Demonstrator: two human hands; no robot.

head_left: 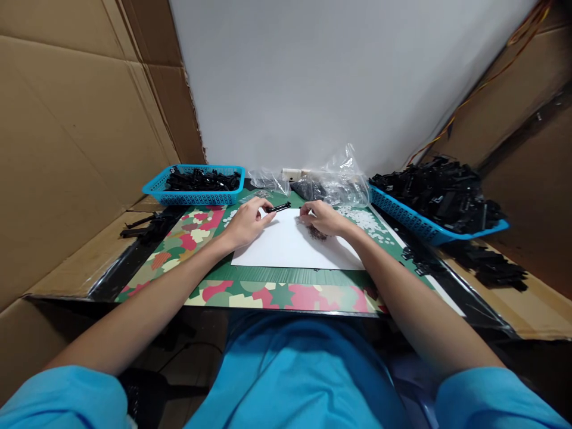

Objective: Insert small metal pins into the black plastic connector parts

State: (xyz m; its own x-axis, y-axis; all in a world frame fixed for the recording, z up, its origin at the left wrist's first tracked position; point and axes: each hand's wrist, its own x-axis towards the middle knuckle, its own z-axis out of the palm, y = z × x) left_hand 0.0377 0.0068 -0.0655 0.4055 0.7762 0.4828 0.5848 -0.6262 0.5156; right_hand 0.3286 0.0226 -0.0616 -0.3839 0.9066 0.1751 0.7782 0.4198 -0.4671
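My left hand [251, 223] is closed on a small black plastic part [280, 207], which sticks out to the right past the fingertips. Across from it, my right hand [322, 218] has its fingers bent together over a little pile of tiny dark pieces [317, 233]. Whatever those fingers pinch is too small to make out. Both hands are above a white sheet of paper [286, 251] lying on the patterned mat. Beyond the right wrist, many small white discs [367, 220] are scattered.
A blue basket [196, 198] of black parts stands at the back left. Another blue basket [435, 235], heaped high, is on the right. Clear plastic bags [344, 182] lie by the wall. Loose black parts [496, 268] rest at the right, and cardboard walls [84, 113] flank the table.
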